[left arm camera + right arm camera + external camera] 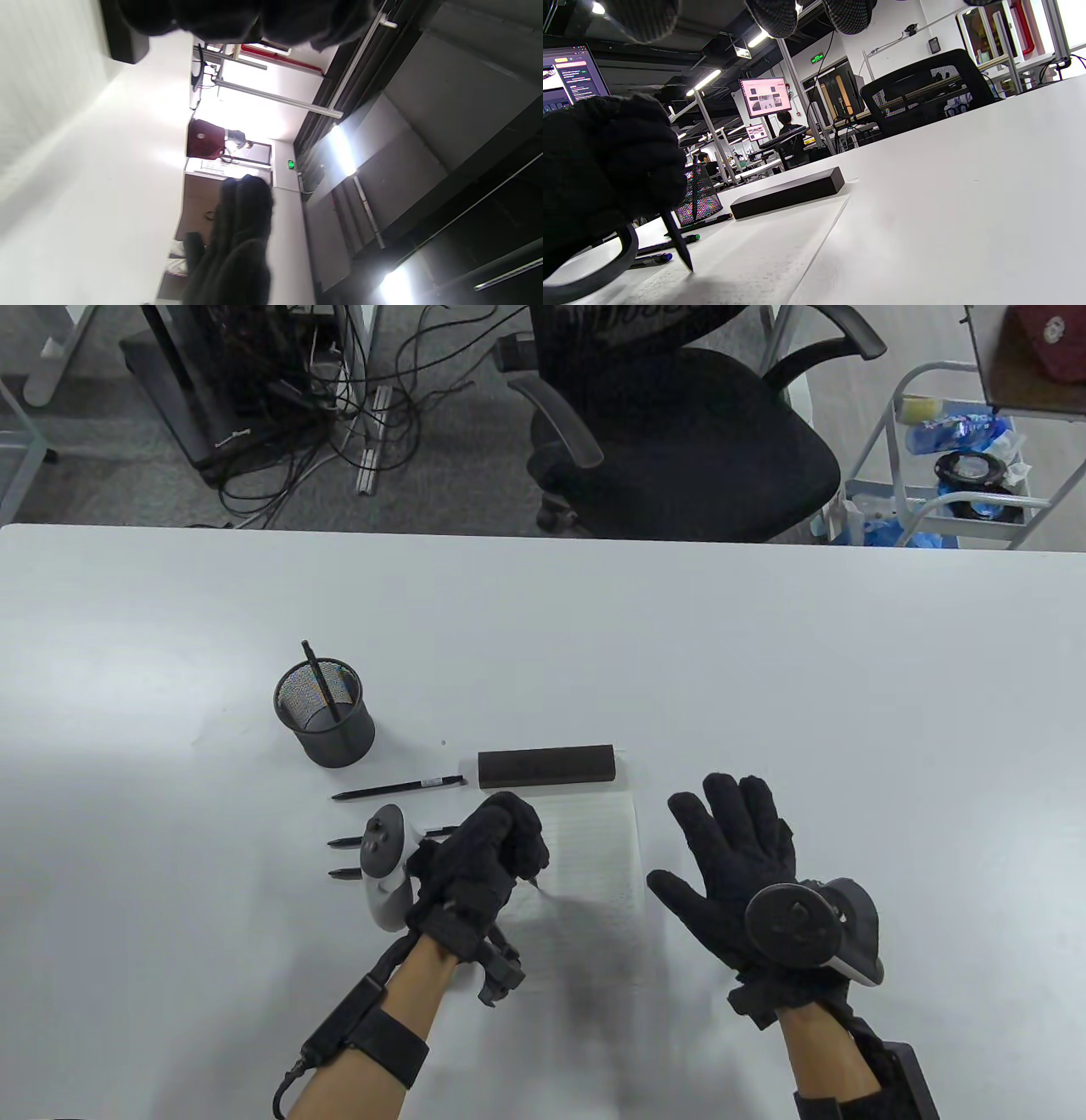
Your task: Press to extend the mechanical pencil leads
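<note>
Your left hand (488, 857) is gripping the mechanical pencil (678, 242) in a fist, nearly upright, tip pointing down onto the paper (594, 848). Your right hand (736, 861) is hovering beside it, fingers spread.

Light: bright overhead | glare: table (127, 140) blown out in left wrist view | shadows: soft under hands | focus: near gloves blurred

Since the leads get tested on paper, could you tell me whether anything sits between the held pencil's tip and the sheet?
Nothing visible does: the left hand grips the pencil tip-down over bare paper; the right hand hovers apart.
</note>
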`<state>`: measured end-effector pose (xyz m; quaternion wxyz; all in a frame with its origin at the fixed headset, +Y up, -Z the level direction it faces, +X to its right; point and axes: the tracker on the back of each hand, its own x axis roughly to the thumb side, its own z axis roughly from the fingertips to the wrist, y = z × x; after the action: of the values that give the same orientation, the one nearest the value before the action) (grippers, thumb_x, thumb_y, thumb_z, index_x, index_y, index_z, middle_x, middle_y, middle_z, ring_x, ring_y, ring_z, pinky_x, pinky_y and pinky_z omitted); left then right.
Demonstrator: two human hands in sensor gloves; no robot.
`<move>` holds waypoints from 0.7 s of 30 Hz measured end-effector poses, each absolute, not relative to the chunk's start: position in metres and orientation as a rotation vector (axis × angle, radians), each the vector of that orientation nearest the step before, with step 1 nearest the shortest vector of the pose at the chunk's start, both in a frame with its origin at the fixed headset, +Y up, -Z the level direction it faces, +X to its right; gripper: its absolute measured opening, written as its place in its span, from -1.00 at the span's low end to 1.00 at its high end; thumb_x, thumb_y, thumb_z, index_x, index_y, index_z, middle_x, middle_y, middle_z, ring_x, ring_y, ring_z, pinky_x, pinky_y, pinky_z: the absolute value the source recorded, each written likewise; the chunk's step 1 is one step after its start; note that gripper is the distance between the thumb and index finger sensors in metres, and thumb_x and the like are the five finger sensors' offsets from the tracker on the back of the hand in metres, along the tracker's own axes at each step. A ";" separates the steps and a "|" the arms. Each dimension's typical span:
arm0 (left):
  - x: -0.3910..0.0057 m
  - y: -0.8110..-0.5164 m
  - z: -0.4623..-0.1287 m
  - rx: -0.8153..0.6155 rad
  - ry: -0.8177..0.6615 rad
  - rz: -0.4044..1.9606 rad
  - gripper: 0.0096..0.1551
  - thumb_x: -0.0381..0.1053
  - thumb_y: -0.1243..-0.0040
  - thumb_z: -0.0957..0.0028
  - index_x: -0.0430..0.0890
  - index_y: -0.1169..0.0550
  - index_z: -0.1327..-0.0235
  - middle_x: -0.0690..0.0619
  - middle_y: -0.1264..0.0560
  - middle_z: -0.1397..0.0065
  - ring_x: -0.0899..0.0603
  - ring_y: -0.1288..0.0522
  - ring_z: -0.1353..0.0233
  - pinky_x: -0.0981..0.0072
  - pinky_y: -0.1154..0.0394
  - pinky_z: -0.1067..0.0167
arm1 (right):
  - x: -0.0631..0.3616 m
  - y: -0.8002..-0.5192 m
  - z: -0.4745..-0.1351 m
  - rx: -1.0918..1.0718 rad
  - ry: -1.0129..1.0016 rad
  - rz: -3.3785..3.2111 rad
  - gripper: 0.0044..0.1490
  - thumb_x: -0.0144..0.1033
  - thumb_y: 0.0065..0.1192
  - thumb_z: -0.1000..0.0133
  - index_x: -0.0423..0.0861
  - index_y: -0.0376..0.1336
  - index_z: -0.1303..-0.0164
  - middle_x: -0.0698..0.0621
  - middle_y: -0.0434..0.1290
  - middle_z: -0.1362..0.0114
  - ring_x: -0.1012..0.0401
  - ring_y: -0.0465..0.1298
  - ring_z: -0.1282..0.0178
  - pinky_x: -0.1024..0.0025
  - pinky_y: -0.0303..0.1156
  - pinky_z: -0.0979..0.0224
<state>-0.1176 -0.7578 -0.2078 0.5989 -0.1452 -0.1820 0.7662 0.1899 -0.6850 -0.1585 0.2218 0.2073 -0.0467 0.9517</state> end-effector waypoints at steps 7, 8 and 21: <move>-0.109 -0.753 -0.206 -0.360 -0.472 1.735 -0.51 0.37 0.30 -0.30 0.15 -0.47 -0.16 0.21 -0.53 0.05 0.00 -0.50 -0.05 -0.02 -0.39 -0.40 | 0.190 -0.685 -0.159 0.578 -0.126 2.626 0.04 0.32 -0.12 -0.23 -0.03 -0.12 -0.84 -0.47 -0.12 -0.82 -0.49 -0.25 -0.68 -0.65 -0.08 -0.42; -0.108 -0.752 -0.206 -0.368 -0.492 1.738 -0.49 0.39 0.31 -0.29 0.16 -0.45 -0.20 0.20 -0.52 0.01 -0.01 -0.49 -0.09 -0.03 -0.36 -0.42 | 0.190 -0.685 -0.158 0.581 -0.127 2.625 0.04 0.31 -0.12 -0.23 -0.03 -0.12 -0.84 -0.47 -0.12 -0.82 -0.49 -0.25 -0.68 -0.65 -0.08 -0.42; -0.131 -0.709 -0.200 -0.232 -0.478 1.491 -0.44 0.16 0.09 -0.36 0.13 -0.37 -0.63 0.04 -0.26 -0.61 -0.01 -0.46 -0.31 0.04 -0.45 -0.35 | 0.193 -0.684 -0.158 0.559 -0.137 2.617 0.05 0.32 -0.12 -0.23 -0.03 -0.12 -0.84 -0.47 -0.12 -0.82 -0.49 -0.25 -0.68 -0.65 -0.09 -0.42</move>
<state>-0.1312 -0.7086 -0.1995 0.7029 -0.1043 -0.2150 0.6699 0.1930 -0.6844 -0.1580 0.2289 0.2032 -0.0498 0.9507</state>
